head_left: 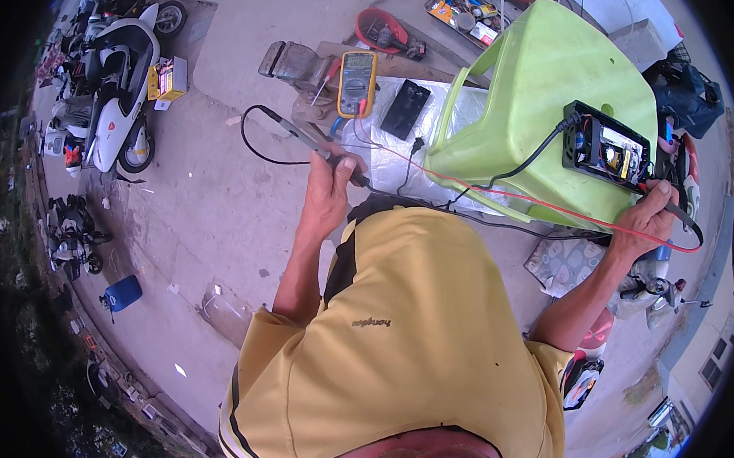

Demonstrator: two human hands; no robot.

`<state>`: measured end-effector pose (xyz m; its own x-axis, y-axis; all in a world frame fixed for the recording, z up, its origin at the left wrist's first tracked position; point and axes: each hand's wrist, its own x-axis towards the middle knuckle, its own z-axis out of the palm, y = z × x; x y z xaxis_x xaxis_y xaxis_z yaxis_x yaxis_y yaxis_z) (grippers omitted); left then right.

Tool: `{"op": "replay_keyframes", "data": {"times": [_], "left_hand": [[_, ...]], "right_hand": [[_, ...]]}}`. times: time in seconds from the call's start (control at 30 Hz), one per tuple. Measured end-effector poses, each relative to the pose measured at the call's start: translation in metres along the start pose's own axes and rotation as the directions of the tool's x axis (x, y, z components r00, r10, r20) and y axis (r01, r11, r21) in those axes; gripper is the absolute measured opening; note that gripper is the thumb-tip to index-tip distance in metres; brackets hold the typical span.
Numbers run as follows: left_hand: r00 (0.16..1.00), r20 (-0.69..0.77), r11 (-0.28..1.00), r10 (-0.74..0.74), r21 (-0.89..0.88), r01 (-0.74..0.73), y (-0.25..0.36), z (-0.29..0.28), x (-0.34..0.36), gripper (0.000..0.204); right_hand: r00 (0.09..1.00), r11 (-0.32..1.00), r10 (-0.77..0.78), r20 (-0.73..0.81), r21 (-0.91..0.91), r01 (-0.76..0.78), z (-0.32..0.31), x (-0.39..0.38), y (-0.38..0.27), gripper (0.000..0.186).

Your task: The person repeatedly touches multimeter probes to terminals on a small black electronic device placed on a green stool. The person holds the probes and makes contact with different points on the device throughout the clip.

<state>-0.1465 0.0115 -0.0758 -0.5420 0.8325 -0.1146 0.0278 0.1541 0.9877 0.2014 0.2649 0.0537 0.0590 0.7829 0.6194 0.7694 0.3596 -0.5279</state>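
My left hand (330, 182) is closed around a dark test probe (288, 129) with a black lead; a black cord connector (358, 178) shows at its fingers. On the right, my right hand (648, 215) grips another test probe (685, 217), whose red lead (548, 211) runs back left. That hand is beside an opened black charger box (581, 161) with its circuit parts exposed. The box rests on a light green plastic stool (545, 81). A yellow multimeter (358, 81) lies left of the stool, near a flat black case cover (406, 109). The probe tips are not clear.
A metal vise (296, 62) and a screwdriver (327, 73) are by the multimeter. Behind them stand a red bowl (378, 23) and a tray of small parts (466, 16). A white scooter (119, 95) is far left, a blue jug (122, 293) lower left. Cords cross before me.
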Motion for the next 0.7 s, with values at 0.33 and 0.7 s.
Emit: {"op": "replay_keyframes", "data": {"times": [0.33, 0.7], "left_hand": [[0.728, 0.552, 0.909, -0.405, 0.161, 0.384, 0.009, -0.03, -0.029, 0.015], [0.692, 0.593, 0.902, -0.411, 0.152, 0.405, 0.012, -0.032, -0.031, 0.015]], "right_hand": [[0.999, 0.999, -0.038, 0.023, -0.03, 0.039, -0.003, 0.004, 0.007, 0.038], [0.999, 0.999, -0.043, 0.018, -0.021, 0.043, -0.002, 0.004, 0.005, 0.037]]}}
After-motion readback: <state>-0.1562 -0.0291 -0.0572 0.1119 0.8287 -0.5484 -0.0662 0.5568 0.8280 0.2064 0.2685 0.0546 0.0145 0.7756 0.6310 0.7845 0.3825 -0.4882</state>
